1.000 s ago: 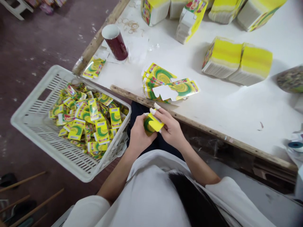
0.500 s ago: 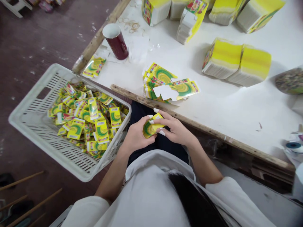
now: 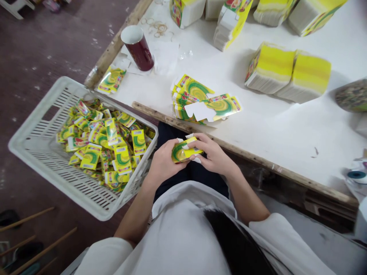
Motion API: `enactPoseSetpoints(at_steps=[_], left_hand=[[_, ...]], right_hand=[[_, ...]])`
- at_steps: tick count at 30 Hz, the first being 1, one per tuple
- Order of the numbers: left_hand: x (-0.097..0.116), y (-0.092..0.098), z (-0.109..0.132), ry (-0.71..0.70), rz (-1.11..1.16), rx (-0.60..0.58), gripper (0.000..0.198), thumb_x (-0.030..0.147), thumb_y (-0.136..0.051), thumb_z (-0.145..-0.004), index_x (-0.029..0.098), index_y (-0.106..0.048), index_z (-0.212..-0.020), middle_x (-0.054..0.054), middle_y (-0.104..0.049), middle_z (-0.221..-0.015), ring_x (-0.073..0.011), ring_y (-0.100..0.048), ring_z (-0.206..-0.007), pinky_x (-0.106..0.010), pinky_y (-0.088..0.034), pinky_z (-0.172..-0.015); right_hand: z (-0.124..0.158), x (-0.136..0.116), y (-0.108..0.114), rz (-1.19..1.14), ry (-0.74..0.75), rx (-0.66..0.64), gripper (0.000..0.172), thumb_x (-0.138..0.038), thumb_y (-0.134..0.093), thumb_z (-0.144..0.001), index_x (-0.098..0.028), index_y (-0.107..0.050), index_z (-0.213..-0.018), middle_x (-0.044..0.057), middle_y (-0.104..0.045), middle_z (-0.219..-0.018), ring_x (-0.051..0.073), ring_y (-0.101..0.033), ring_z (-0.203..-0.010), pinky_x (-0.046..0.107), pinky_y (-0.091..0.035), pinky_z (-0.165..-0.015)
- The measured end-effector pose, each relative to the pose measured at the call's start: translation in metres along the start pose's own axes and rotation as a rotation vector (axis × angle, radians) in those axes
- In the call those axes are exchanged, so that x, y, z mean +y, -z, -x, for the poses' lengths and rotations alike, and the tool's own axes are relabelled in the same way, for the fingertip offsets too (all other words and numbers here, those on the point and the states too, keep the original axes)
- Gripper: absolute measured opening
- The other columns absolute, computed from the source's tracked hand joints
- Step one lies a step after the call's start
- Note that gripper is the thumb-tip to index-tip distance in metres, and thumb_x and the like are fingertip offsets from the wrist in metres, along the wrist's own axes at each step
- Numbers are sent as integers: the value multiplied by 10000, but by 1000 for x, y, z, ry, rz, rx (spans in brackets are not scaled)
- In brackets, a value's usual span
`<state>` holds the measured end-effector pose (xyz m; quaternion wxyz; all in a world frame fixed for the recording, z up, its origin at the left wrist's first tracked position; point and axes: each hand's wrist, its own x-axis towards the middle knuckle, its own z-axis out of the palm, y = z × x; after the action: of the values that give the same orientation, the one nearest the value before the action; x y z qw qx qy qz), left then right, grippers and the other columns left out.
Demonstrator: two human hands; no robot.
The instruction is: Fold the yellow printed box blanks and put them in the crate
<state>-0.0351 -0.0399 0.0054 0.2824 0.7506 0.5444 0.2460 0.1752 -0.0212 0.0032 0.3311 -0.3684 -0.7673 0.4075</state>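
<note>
Over my lap, a small yellow and green carton point(image 3: 183, 151) is held between both hands. My left hand point(image 3: 164, 162) is closed around its left end, with the thumb along the top edge. My right hand point(image 3: 213, 154) grips the right end, its fingers bent over the carton's upper face; white coverings show on several fingertips. Just beyond, on the table, lies a loose fan of flat printed cartons point(image 3: 195, 93), one with its white inner side up. To the left, a white slatted basket point(image 3: 34, 143) holds a heap of small yellow cartons point(image 3: 122, 158).
A maroon mug point(image 3: 139, 49) stands near the left corner of the white table point(image 3: 289, 141), with rubber bands point(image 3: 159, 28) behind it. Banded stacks of flat cartons point(image 3: 286, 72) sit farther back. The table's wooden edge point(image 3: 246, 156) runs before my lap. Wooden sticks point(image 3: 43, 250) show lower left.
The carton has turned slightly in my hands and now shows a longer, fuller box shape with its right end covered. Both hands stay over my lap. The view has shifted a little.
</note>
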Motion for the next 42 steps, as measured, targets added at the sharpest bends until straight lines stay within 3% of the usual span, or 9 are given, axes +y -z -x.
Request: enactPoseSetpoints(at_steps=[6, 12, 16, 22, 26, 34, 37, 39, 42], left_hand=[[2, 1, 0, -29, -11, -16, 560, 399, -814, -742, 220, -534, -1193, -70, -712, -1118, -249, -703, -1026, -375, -565, -892], [6, -2, -2, -16, -110, 37, 540, 356, -787, -751, 207, -521, -1197, -96, -692, -1115, -285, -682, -1046, -409, -547, -900], [8, -2, -2, 3, -108, -58, 616, 342, -808, -740, 201, -486, -1246, -113, -680, -1193, -311, -668, -1092, -445, -530, -914], [5, -4, 0, 33, -105, -95, 600, 296, -805, -691, 200, -511, -1204, -111, -690, -1173, -326, -676, -1064, -449, -532, -894], [4, -9, 5, 75, -63, -12, 589, 338, -790, -695, 219, -506, -1197, -97, -692, -1175, -312, -677, -1077, -433, -535, -887], [6, -23, 4, 157, -119, 188, 528, 352, -770, -706, 221, -535, -1160, -92, -702, -1090, -309, -687, -1009, -441, -525, -865], [-15, -6, 7, 203, -108, 270, 631, 458, -827, -676, 219, -530, -1179, -91, -682, -1100, -315, -671, -1021, -473, -517, -921], [-39, 18, 11, 323, -147, 400, 722, 534, -850, -643, 209, -520, -1197, -96, -657, -1097, -338, -652, -1029, -516, -514, -933], [-78, 59, 20, 479, -315, 613, 917, 576, -886, -577, 150, -475, -1278, -184, -561, -1255, -451, -527, -1221, -646, -402, -1056]], right_hand=[[-2, -1, 13, -45, 1, -127, 160, -325, -631, -927, -231, -642, -1058, 121, -565, -1237, 256, -605, -1140, 436, -506, -1012], [2, -2, -8, 11, -70, 15, 419, -203, -600, -867, -219, -482, -1269, 183, -464, -1400, 335, -424, -1395, 553, -434, -1093], [1, -3, -15, -81, -54, 110, 472, -320, -667, -871, -237, -463, -1288, 151, -551, -1298, 304, -559, -1235, 485, -489, -1048], [2, -5, -20, -63, -15, 117, 476, -353, -672, -881, -227, -487, -1301, 153, -548, -1293, 306, -535, -1257, 493, -484, -1060], [2, -7, -20, -128, -96, 52, 685, -424, -697, -864, -213, -383, -1435, 176, -535, -1379, 299, -577, -1228, 461, -524, -1030], [-6, -19, -38, -31, -128, 115, 599, -314, -473, -981, -186, -288, -1536, 185, -493, -1487, 290, -513, -1364, 492, -442, -1146], [-11, -12, -21, -4, -100, 202, 643, -393, -585, -942, -210, -347, -1511, 154, -607, -1339, 270, -637, -1169, 447, -538, -1033], [-15, -7, 5, 117, -104, 352, 526, -421, -629, -920, -242, -497, -1397, 118, -666, -1193, 264, -664, -1051, 442, -560, -979], [-24, 4, 51, 376, -118, 435, 351, -416, -637, -914, -258, -632, -1227, 118, -657, -1186, 325, -610, -1163, 528, -488, -1057]])
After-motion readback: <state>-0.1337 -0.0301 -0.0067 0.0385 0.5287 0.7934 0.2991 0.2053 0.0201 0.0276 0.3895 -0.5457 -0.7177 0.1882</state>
